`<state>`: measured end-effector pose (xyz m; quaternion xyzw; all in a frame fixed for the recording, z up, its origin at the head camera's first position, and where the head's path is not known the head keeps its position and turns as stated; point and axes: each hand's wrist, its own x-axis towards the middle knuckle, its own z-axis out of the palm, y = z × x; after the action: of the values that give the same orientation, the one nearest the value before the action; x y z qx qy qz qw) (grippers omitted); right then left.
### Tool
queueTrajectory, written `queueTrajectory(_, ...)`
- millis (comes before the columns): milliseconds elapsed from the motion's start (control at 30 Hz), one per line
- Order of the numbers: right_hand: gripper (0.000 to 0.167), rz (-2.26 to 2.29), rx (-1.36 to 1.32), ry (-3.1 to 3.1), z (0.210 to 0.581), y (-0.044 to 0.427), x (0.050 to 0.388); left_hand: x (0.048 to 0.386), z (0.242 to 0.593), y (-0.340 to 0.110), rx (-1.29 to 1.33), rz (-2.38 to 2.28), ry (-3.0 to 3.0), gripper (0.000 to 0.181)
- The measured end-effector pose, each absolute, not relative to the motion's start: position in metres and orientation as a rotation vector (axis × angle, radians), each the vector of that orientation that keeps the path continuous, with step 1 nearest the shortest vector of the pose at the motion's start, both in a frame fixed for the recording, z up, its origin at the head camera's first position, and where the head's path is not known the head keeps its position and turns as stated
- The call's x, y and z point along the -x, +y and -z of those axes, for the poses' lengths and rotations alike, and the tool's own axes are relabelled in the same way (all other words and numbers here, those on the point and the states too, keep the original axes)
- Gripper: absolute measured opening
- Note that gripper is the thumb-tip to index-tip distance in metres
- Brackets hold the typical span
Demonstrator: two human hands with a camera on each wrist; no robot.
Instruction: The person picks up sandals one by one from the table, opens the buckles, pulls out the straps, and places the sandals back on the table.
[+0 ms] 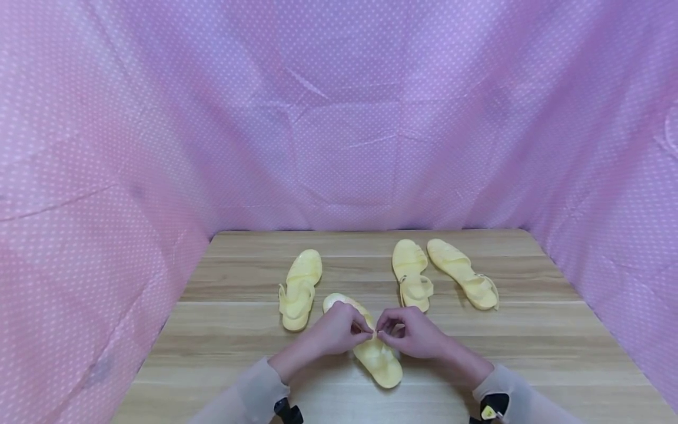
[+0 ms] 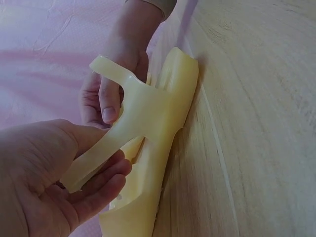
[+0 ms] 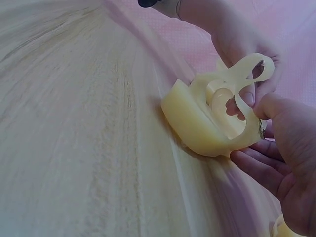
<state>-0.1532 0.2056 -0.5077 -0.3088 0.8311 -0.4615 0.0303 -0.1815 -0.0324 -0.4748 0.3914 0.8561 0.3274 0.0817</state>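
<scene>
Left hand (image 1: 339,328) and right hand (image 1: 415,333) pinch the thin strap (image 2: 96,158) of a pale-yellow plastic sandal (image 1: 386,372), seemingly a fastening step needing careful alignment next.

Wide room lies on the table (image 1: 222,341) left of the left hand (image 1: 341,330), and right of the right hand (image 1: 413,333); the yellow sandal (image 1: 382,364) between the hands blocks the way across; a second sandal (image 1: 304,268) sits ahead and left of the left hand; a third sandal (image 1: 409,259) sits just ahead of the right hand, a fourth sandal (image 1: 452,262) farther right; a gap runs ahead between the second and third.
</scene>
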Motion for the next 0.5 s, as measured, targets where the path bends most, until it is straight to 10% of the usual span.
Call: queueTrajectory(500,0.019,1.463,0.986,2.607,0.5091,0.2019,0.1508,0.1794,0.4753,-0.0282,-1.196,-0.99,2.577,0.004)
